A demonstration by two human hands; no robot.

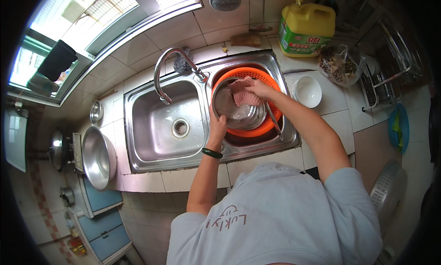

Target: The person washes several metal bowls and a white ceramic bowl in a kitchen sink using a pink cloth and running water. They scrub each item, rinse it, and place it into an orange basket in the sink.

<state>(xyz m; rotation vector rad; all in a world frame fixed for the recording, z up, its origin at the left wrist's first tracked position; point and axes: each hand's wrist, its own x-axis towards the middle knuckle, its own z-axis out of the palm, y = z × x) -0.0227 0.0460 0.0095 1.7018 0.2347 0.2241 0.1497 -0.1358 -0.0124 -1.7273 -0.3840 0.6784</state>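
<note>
My left hand (219, 123) grips the near-left rim of a round steel bowl (222, 97) in the right sink basin. My right hand (260, 91) presses a pink textured cloth (243, 94) inside that bowl, fingers closed on it. Beneath and around the bowl is an orange perforated colander (251, 131). A slim metal utensil handle (277, 126) rests over the colander's right side. The curved chrome faucet (159, 74) arches over the left basin (158, 113).
A yellow jug (305, 28), white bowls (307, 92), a bagged food bundle (341, 67) and a wire rack (378, 85) stand right. A large steel basin (98, 158) and small dish (96, 112) sit left. Grey scrubbing cloth (183, 62) lies behind the faucet.
</note>
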